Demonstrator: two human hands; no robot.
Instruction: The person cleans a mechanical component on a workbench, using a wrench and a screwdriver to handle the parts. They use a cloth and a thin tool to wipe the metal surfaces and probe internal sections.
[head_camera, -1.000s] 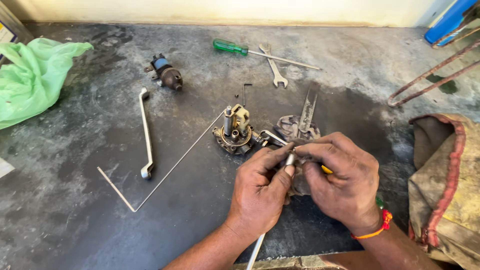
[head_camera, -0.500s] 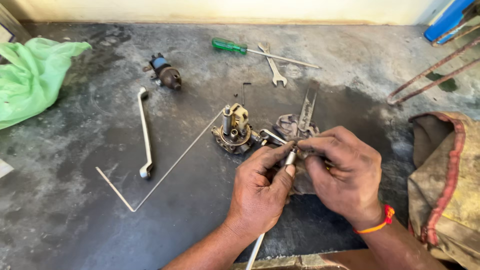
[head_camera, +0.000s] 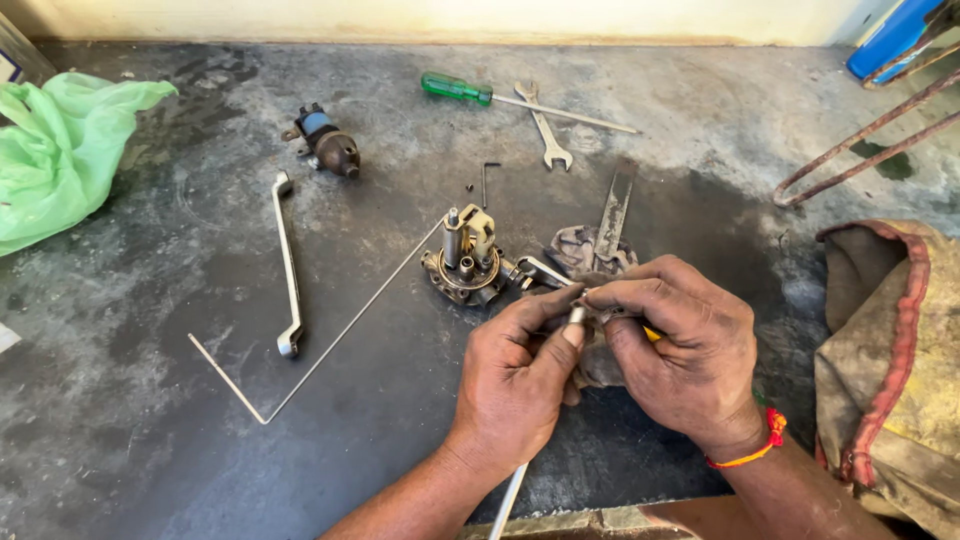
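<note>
Left hand (head_camera: 515, 375) and right hand (head_camera: 680, 350) both pinch a small metal part (head_camera: 578, 314) between fingertips, near the bench's (head_camera: 150, 400) front edge. Round metal assembly (head_camera: 465, 262) sits just behind, mid-bench. Green screwdriver (head_camera: 460, 90) and wrench (head_camera: 545, 125) lie near the back edge.

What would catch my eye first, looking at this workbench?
Two greasy hands at the lower middle: the left hand and right hand pinch a small metal part between them. Just behind sits a round mechanical assembly; a green-handled screwdriver lies at the far edge.
</note>
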